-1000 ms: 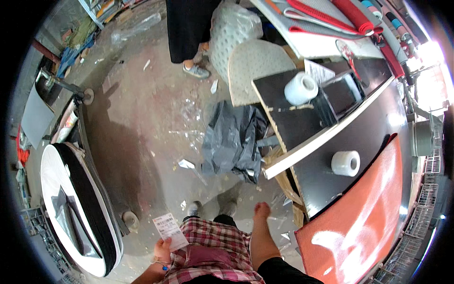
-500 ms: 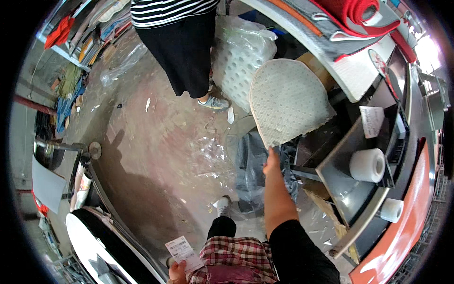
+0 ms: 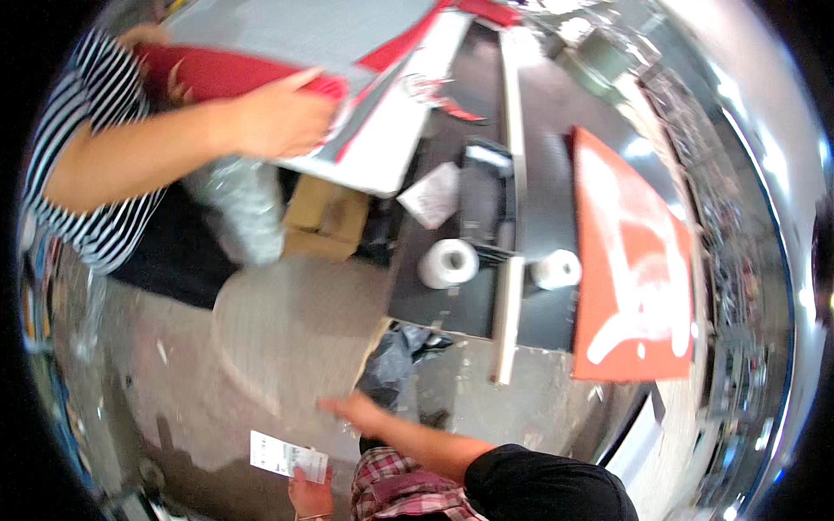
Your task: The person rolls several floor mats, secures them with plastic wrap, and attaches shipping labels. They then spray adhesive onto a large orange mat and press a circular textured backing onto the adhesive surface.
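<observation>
Between the fingers of my left hand (image 3: 310, 495), low in the picture, is a white printed label (image 3: 276, 455). My right hand (image 3: 358, 412) reaches forward and grips the near edge of a mat with a rounded end (image 3: 300, 326). That mat is pale grey-beige and smeared by motion, hanging above the floor in front of me. A co-worker in a striped top stands at the left with both hands on a rolled red and grey mat (image 3: 234, 78) on a white table (image 3: 382, 169).
A dark worktable (image 3: 543, 208) to the right carries two white rolls (image 3: 448, 263), a paper sheet (image 3: 432, 196), a black tray and a shiny orange mat (image 3: 632, 269). A cardboard box (image 3: 326, 217) and dark plastic (image 3: 395, 356) lie below the tables. A long bar (image 3: 506, 321) runs across the worktable.
My view has swung to the right, bringing the worktable to the middle. The mat in my right hand has moved left in view. The co-worker's hands on the red roll have come into sight.
</observation>
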A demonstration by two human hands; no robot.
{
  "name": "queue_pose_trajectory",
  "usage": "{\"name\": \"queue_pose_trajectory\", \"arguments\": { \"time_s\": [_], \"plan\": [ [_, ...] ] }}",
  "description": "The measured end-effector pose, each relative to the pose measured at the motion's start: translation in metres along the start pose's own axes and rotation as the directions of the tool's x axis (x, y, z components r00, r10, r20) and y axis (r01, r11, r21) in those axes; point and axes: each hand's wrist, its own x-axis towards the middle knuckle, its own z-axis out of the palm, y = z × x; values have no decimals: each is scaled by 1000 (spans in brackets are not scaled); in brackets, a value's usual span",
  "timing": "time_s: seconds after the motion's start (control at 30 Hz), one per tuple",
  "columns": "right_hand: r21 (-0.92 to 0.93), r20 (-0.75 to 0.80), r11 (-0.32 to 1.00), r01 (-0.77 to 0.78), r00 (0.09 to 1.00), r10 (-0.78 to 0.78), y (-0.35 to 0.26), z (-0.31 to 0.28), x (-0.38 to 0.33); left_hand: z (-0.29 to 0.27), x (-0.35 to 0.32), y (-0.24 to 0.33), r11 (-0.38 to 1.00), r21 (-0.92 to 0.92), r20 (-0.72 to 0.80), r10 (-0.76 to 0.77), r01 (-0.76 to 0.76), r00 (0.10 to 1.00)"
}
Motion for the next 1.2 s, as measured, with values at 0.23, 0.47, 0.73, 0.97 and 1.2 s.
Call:
{"name": "queue_pose_trajectory", "arguments": {
  "time_s": [0.23, 0.47, 0.73, 0.97, 1.2],
  "plan": [
    [520, 142, 851, 75, 975, -173, 79, -2, -146, 33, -68, 60, 630, 329, 481, 529, -703, 699],
    [-42, 64, 994, -102, 992, 104, 93, -93, -316, 125, -138, 45, 990, 7, 556, 116, -144, 823],
    [270, -666, 897, 350, 740, -88, 212, -203, -500, 290, -330, 51, 353, -159, 956, -177, -922, -233],
    [593, -666, 340, 730, 682, -304, 254, -242, -584, 386, -469, 0, 411, -608, 452, -523, -679, -722],
    [214, -928, 192, 958, 261, -267, 219, -283, -675, 442, -522, -13, 562, -603, 110, -644, -566, -757]
  ]
}}
